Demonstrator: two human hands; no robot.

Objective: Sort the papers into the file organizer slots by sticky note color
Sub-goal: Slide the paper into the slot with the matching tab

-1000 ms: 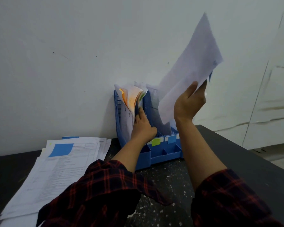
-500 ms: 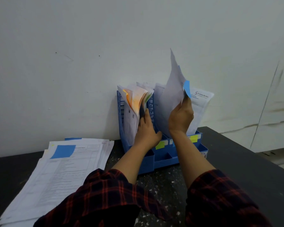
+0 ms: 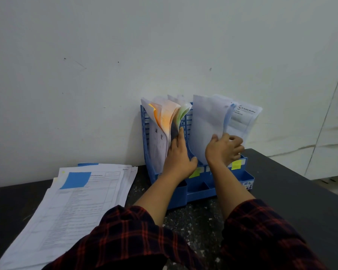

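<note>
While the left hand [image 3: 179, 158] is pressed, fingers straight, against the papers [image 3: 165, 121] in the organizer's [image 3: 201, 189] left slot, a sheet [image 3: 207, 125] is pinched in the right hand's [image 3: 223, 150] grip and stands in the middle slot. More papers, the pile [image 3: 72, 207], are left flat on the bench [image 3: 293, 191], topped by a blue note [image 3: 76, 180].

**Dim, flat light and a bent wide-angle view**

The scene was dim and bluish, without glare. A soft shadow fell on the wall [image 3: 125, 133] left of the file organizer [image 3: 201, 190]. Lines at the right edge bowed. The plaid sleeves [image 3: 125, 240] looked soft and murky.
</note>
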